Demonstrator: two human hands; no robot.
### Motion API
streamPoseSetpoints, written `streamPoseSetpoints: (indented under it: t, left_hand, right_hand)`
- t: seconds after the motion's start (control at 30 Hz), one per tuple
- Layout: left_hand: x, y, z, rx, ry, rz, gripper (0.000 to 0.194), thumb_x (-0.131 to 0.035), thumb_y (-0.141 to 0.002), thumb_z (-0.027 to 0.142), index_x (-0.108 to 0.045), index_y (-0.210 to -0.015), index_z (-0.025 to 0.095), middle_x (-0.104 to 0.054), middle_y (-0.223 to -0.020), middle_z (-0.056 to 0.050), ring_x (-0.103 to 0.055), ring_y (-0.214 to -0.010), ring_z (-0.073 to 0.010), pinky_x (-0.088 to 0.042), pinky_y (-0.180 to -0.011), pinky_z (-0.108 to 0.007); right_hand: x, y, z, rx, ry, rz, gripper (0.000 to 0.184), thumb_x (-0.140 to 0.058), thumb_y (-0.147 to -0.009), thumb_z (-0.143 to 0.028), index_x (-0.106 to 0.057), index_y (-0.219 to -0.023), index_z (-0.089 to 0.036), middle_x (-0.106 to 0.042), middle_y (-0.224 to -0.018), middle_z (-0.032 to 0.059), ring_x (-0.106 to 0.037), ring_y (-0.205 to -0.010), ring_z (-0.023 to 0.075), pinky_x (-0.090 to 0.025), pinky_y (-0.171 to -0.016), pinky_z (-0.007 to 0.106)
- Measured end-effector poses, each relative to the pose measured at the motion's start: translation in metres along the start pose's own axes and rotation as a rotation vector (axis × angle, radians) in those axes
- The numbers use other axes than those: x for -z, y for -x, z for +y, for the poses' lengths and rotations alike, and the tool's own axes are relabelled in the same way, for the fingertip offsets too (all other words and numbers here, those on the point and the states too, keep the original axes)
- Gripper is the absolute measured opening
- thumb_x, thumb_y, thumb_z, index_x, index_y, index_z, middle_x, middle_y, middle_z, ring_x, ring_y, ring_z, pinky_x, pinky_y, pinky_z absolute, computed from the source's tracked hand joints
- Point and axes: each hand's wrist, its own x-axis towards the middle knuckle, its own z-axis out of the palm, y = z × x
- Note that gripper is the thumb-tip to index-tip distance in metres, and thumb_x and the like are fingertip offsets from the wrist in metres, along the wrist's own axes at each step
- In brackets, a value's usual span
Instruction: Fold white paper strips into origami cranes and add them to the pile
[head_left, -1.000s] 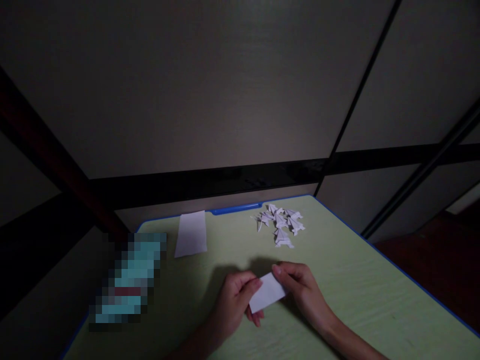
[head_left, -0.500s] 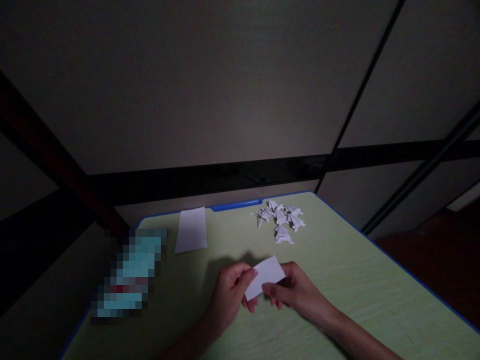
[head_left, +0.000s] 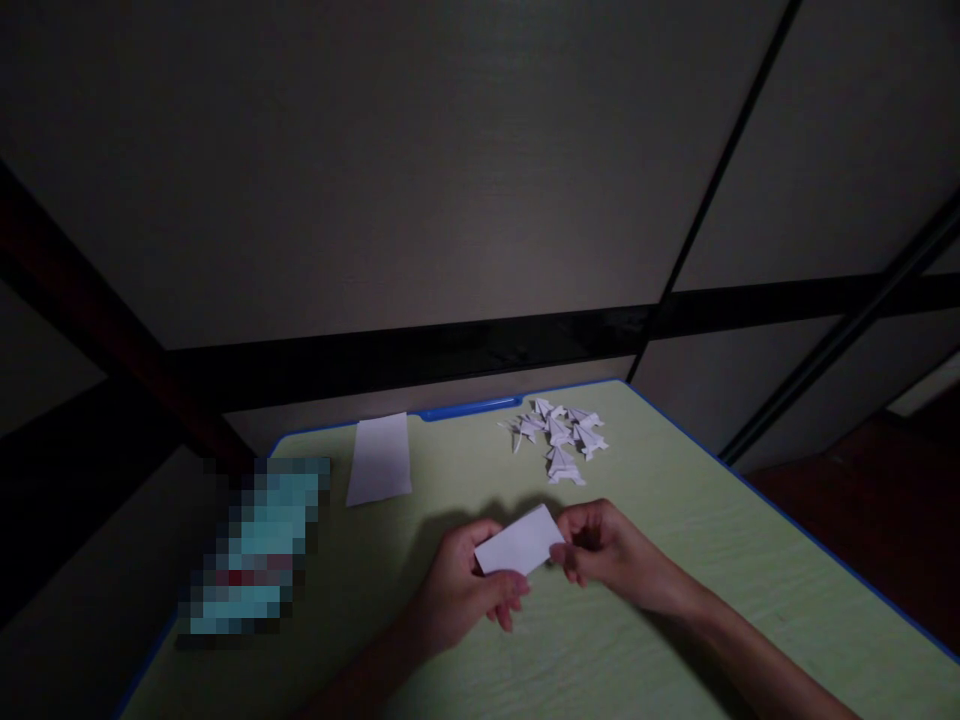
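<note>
A small white rectangle of paper (head_left: 520, 541) is held between my two hands, tilted up to the right above the table. My left hand (head_left: 469, 580) grips its left end, with the thumb along the lower edge and fingers behind. At the right end, the thumb and fingertips of my right hand (head_left: 596, 545) pinch the corner. Beyond the hands lies a group of several folded white paper figures (head_left: 559, 435), with pointed tops and splayed legs. Whatever folds lie behind the held paper are hidden.
A stack or sheet of white paper (head_left: 379, 460) lies at the back left of the pale green table (head_left: 675, 560). A blurred-out turquoise object (head_left: 262, 545) is at the left edge. A blue handle (head_left: 471, 409) sits at the far edge, against a panelled wall (head_left: 420, 200).
The paper has turned to a flatter slant. My left thumb has moved from its face to its lower edge, and my right hand has shifted slightly up and right, to the end.
</note>
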Motion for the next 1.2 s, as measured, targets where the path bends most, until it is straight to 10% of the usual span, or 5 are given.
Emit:
streamPoseSetpoints:
  t: [0.43,1.2]
  left_hand:
    - [0.002,-0.004,-0.004,-0.034,0.025,0.025,0.014,-0.057,-0.051,0.012,-0.045,-0.056,0.013,-0.054,-0.040,0.004,-0.046,-0.029,-0.0055,-0.032,-0.030,-0.015]
    - [0.000,0.000,0.002,-0.159,0.196,-0.036,0.040,-0.059,-0.051,0.006,-0.043,-0.088,0.012,-0.058,-0.066,-0.001,-0.058,-0.052,-0.0136,-0.047,-0.048,-0.026]
  right_hand:
    - [0.012,-0.004,-0.006,0.049,-0.066,0.189,0.014,-0.057,-0.063,-0.024,-0.050,-0.064,-0.013,-0.048,-0.049,-0.0047,-0.039,-0.039,0.0036,-0.025,-0.036,0.016]
    - [-0.010,0.003,-0.003,0.057,0.149,0.020,0.033,-0.043,-0.075,-0.036,-0.042,-0.051,-0.014,-0.037,-0.043,-0.0054,-0.029,-0.039,0.0043,-0.021,-0.037,0.018]
